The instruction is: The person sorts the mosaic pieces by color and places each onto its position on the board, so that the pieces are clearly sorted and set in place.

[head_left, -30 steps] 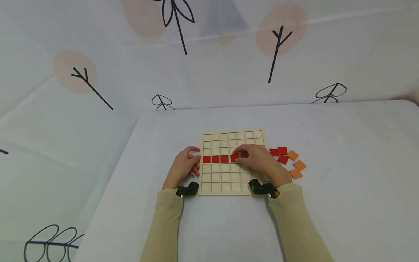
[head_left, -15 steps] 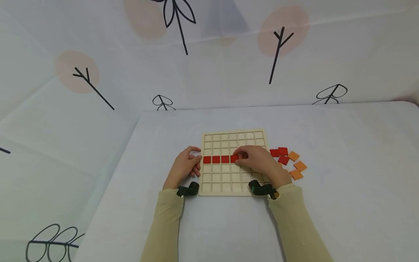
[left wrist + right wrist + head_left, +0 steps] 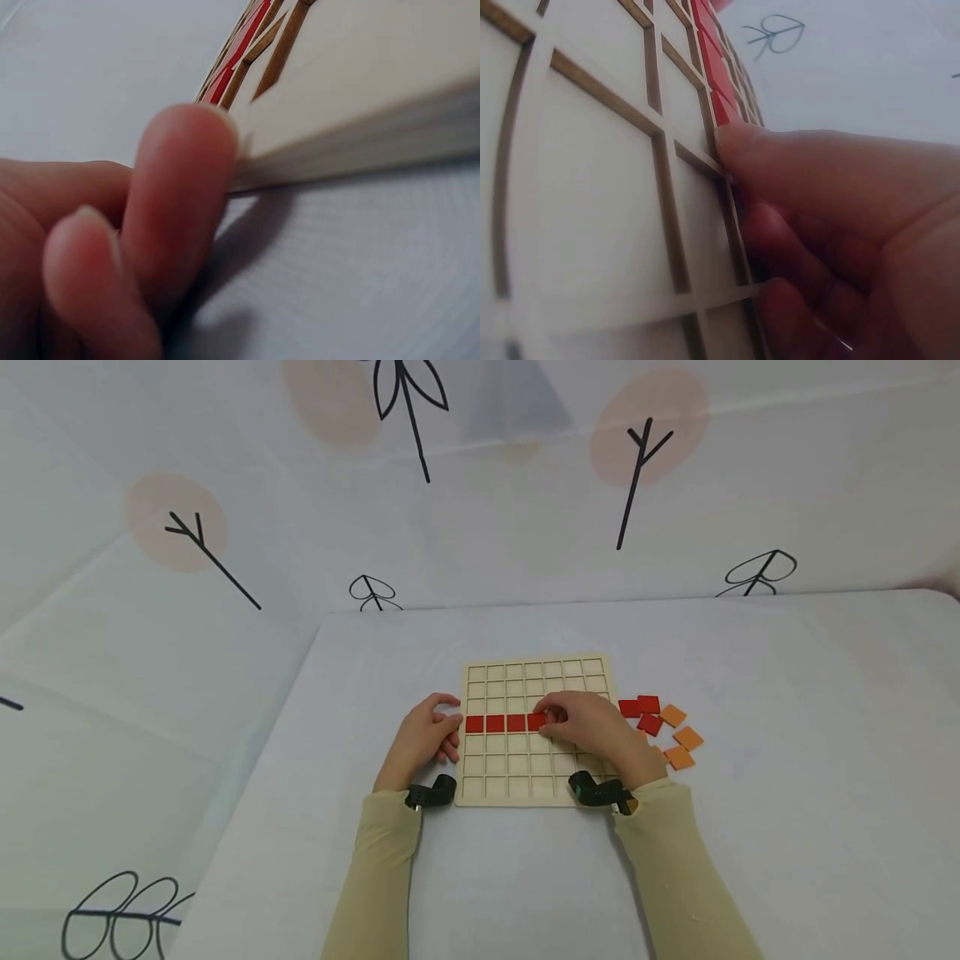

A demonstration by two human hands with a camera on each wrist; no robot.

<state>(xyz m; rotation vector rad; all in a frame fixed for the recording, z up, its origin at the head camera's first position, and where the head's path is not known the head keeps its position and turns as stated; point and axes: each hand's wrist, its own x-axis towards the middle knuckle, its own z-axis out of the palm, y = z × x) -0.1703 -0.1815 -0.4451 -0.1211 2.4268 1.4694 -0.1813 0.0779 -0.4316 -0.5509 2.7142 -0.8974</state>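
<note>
A pale wooden grid board [image 3: 517, 766] lies flat in front of me. Three red square tiles [image 3: 495, 723] sit side by side in one row, starting from its left edge. My right hand [image 3: 585, 722] pinches a fourth red tile [image 3: 535, 722] with thumb and fingertips; this tile lies level in the following cell of that row. In the right wrist view the thumb [image 3: 742, 146] reaches the end of the red row [image 3: 714, 60], partly hiding the tile. My left hand [image 3: 422, 737] rests at the board's left edge, fingers loosely bent, a fingertip [image 3: 187, 142] right at the rim.
To the right of the board lie several loose red tiles [image 3: 648, 704] and several orange tiles [image 3: 681, 757], some partly behind my right hand and wrist. A white cloth [image 3: 810, 735] covers the table, with a printed curtain [image 3: 517, 527] behind it.
The fourth red tile, slightly tilted a second ago, now sits level in its cell. My right fingers stay on it, and my left hand stays at the board's edge.
</note>
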